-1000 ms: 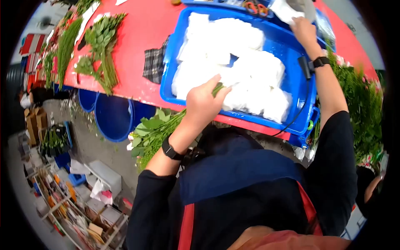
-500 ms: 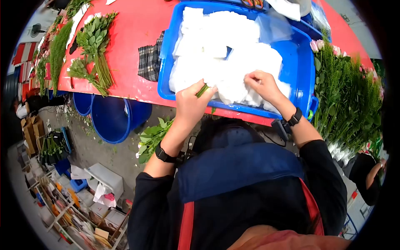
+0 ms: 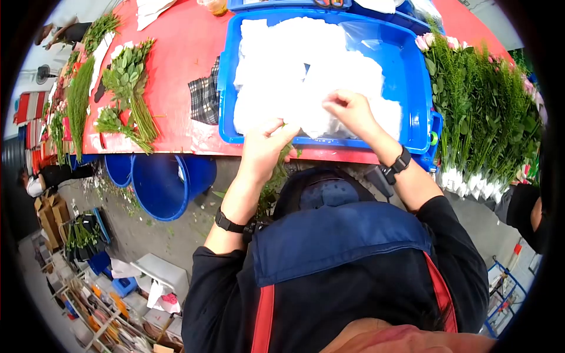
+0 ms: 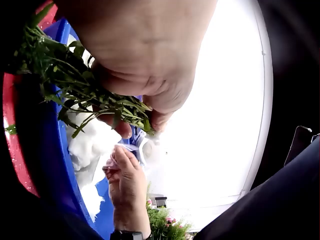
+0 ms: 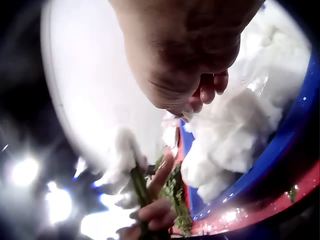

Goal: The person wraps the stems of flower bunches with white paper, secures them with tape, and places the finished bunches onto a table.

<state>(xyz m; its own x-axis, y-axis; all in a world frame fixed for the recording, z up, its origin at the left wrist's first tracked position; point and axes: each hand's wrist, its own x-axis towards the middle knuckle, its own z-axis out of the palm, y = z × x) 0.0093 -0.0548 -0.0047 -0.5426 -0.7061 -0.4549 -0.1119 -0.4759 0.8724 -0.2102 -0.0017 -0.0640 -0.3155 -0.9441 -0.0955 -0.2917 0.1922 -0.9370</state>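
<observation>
My left hand (image 3: 266, 143) grips a bunch of green stems (image 4: 80, 95) at the near rim of the blue tray (image 3: 412, 88); their leafy ends hang below the table edge (image 3: 273, 182). The stems also show in the right wrist view (image 5: 142, 187), with white wadding round their tips. My right hand (image 3: 347, 109) pinches a tuft of the white cotton wadding (image 3: 294, 65) that fills the tray, a little right of the left hand. The same hand appears in the left wrist view (image 4: 125, 175) and from below in the right wrist view (image 5: 200, 95).
Red table (image 3: 176, 53) carries leafy bunches (image 3: 126, 88) at left and a checked cloth (image 3: 205, 97). Pink-budded flower bundles (image 3: 482, 100) lie right of the tray. Blue buckets (image 3: 159, 182) stand below the table. Another person's arm (image 3: 524, 212) is at the right edge.
My right hand came back from the tray's far corner to the wadding near the left hand and lifted a tuft. The left hand drew the stems closer to the tray's rim.
</observation>
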